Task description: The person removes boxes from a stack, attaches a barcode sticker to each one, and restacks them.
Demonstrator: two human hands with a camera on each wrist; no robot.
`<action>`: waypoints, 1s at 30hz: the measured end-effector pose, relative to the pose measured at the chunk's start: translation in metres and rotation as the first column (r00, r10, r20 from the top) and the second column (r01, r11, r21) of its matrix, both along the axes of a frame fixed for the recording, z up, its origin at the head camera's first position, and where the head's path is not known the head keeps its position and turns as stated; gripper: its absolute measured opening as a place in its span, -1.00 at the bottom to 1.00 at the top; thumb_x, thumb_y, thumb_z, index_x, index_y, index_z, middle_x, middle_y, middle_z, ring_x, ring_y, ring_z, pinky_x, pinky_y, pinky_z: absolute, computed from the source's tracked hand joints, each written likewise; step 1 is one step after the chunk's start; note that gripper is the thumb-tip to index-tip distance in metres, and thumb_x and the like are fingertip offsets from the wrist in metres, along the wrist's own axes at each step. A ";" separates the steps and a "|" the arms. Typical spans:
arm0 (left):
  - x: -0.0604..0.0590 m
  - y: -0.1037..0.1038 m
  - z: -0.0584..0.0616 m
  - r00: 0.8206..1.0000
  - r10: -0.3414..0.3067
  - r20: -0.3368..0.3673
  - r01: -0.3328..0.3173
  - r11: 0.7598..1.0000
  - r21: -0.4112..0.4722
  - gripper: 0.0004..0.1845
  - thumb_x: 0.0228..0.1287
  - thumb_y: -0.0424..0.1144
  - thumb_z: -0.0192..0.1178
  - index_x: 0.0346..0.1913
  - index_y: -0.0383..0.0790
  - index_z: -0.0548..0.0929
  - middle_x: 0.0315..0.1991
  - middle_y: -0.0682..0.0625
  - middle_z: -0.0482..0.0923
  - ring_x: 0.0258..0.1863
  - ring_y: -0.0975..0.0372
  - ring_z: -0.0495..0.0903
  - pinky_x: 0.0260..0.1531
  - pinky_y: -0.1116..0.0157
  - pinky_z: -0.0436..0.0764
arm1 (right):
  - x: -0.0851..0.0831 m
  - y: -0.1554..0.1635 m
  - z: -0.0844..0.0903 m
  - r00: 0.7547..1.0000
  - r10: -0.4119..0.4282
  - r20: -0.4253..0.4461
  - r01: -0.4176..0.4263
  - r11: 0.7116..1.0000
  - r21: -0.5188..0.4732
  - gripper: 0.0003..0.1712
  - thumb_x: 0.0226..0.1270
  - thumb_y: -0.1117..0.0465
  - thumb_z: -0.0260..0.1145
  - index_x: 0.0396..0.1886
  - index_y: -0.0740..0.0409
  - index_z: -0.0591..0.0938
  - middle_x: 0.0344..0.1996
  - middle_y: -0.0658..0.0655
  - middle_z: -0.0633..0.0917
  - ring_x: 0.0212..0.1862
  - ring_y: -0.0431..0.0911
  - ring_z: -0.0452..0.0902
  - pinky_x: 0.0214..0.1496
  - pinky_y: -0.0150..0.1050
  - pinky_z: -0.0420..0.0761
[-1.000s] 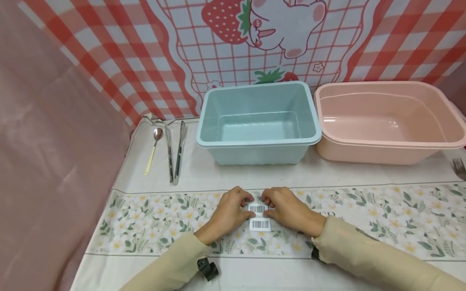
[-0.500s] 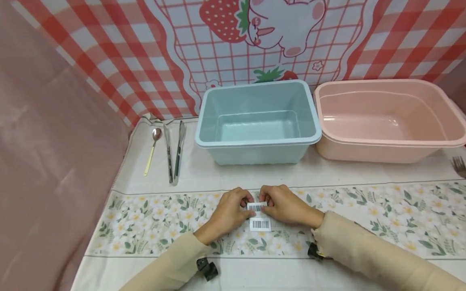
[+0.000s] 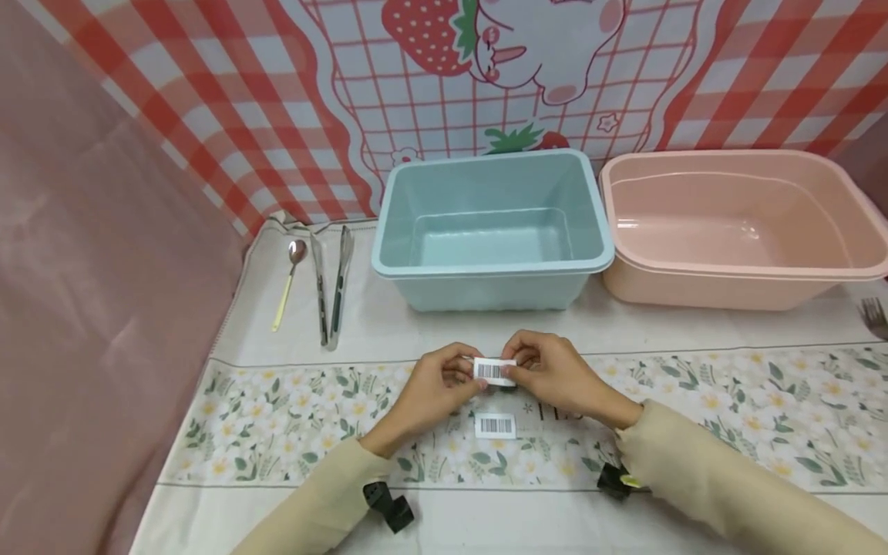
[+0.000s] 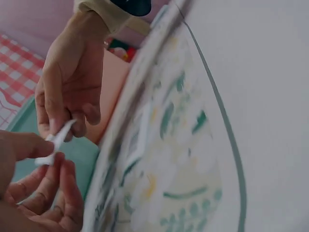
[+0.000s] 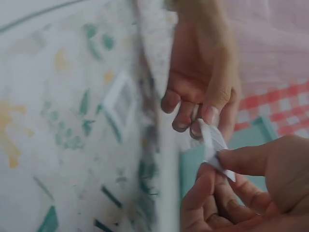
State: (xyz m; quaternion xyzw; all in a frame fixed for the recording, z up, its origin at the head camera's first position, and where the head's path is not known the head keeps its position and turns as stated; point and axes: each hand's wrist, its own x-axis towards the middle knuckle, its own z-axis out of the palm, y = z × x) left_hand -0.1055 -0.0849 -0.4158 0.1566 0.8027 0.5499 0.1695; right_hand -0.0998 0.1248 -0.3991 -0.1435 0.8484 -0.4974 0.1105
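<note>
A small white barcode label (image 3: 495, 371) is held just above the floral tablecloth (image 3: 728, 401). My left hand (image 3: 435, 383) pinches its left end and my right hand (image 3: 551, 373) pinches its right end. The left wrist view shows the label (image 4: 57, 141) edge-on between the fingers of both hands, and so does the right wrist view, label (image 5: 216, 149). A second barcode label (image 3: 495, 425) lies flat on the cloth right below the hands, seen blurred as a label (image 5: 120, 99) in the right wrist view.
An empty light blue tub (image 3: 492, 231) stands behind the hands, an empty pink tub (image 3: 735, 227) to its right. A spoon (image 3: 289, 281) and metal tongs (image 3: 331, 289) lie at the back left. A fork (image 3: 876, 316) shows at the right edge. Pink cloth hangs at left.
Both hands have lifted the upper label off the cloth and away from the lower one, which stays lying where it was.
</note>
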 end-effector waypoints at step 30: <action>0.027 0.025 0.028 0.998 0.059 -0.028 -0.049 0.963 0.267 -0.82 0.34 -0.31 0.19 -0.14 -0.38 0.66 -0.26 -0.27 0.71 -0.26 0.13 0.73 -0.18 0.12 0.69 | 0.038 0.001 0.024 0.717 -0.099 -0.690 0.119 0.993 -0.018 -0.80 -0.02 0.38 0.51 -0.35 0.10 0.75 -0.38 -0.02 0.75 -0.35 -0.20 0.66 -0.31 -0.46 0.62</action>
